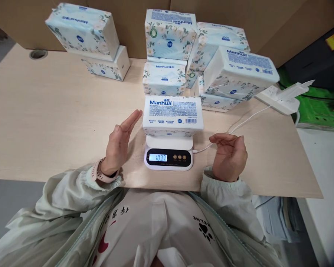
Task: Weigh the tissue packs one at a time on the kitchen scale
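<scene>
A white tissue pack (172, 115) with blue lettering and a barcode rests on a white digital scale (169, 165). The lit display (158, 158) reads 103.7. My left hand (119, 142) stands on edge just left of the pack, fingers stretched and apart from it, holding nothing. To the right of the scale is my right hand (229, 155), its palm turned inward and its fingers lightly bent. That hand is empty too and does not touch the pack.
Stacked tissue packs stand at the back left (83, 33), back middle (169, 37) and back right (239, 70). A white cable (250, 118) runs from the scale to a power strip (281, 100). Behind everything is a cardboard wall (130, 22); the wooden table (58, 122) has a cable hole (38, 54).
</scene>
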`<state>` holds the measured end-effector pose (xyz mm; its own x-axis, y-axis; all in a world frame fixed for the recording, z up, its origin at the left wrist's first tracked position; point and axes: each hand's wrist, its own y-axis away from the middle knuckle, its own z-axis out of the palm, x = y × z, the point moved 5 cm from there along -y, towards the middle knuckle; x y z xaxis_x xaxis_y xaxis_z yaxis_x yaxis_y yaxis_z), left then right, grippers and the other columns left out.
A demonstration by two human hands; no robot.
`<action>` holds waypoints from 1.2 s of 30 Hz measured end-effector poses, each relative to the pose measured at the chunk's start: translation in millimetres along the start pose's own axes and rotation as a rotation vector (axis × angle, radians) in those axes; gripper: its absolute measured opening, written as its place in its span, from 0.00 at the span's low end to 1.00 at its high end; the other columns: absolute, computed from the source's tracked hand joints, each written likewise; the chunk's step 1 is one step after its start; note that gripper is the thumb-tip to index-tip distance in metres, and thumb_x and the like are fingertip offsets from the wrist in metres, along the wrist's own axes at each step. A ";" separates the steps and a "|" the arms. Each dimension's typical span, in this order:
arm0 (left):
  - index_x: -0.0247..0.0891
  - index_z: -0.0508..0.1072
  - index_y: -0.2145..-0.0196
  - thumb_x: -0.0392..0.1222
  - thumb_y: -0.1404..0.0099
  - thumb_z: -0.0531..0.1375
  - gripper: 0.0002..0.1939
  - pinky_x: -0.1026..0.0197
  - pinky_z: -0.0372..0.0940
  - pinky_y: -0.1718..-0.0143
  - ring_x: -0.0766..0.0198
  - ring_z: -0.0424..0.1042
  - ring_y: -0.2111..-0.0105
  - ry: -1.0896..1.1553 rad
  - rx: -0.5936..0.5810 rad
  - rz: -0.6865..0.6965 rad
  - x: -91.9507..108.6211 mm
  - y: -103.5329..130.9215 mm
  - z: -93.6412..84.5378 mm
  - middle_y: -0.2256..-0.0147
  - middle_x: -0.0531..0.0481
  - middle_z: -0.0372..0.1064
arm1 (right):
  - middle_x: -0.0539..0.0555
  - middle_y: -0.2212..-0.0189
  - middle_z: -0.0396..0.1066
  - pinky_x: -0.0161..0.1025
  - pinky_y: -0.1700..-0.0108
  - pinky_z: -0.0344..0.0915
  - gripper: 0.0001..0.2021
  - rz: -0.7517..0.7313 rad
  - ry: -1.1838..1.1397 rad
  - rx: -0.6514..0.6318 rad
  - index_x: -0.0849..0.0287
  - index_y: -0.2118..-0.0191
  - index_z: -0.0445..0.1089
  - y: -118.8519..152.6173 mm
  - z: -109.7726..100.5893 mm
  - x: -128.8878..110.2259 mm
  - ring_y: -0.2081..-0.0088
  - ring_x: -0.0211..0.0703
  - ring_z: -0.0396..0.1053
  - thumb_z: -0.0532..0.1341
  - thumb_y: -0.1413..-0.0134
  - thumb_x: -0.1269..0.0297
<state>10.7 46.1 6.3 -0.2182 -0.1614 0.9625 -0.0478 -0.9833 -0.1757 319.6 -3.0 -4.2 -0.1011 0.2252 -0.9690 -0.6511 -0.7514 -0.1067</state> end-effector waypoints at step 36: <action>0.46 0.82 0.40 0.70 0.24 0.56 0.32 0.37 0.48 0.19 0.45 0.63 0.26 -0.023 -0.005 0.005 -1.6 0.5 -3.3 0.34 0.47 0.73 | 0.56 0.63 0.85 0.57 0.39 0.72 0.30 -0.009 0.145 -0.126 0.57 0.61 0.85 8.8 5.4 -4.8 0.55 0.53 0.82 0.55 0.30 0.38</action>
<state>7.8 46.1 4.0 -0.1964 -0.1680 0.9660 -0.0513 -0.9821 -0.1812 310.3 -7.4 0.7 0.0196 0.1473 -0.9889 -0.5510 -0.8237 -0.1336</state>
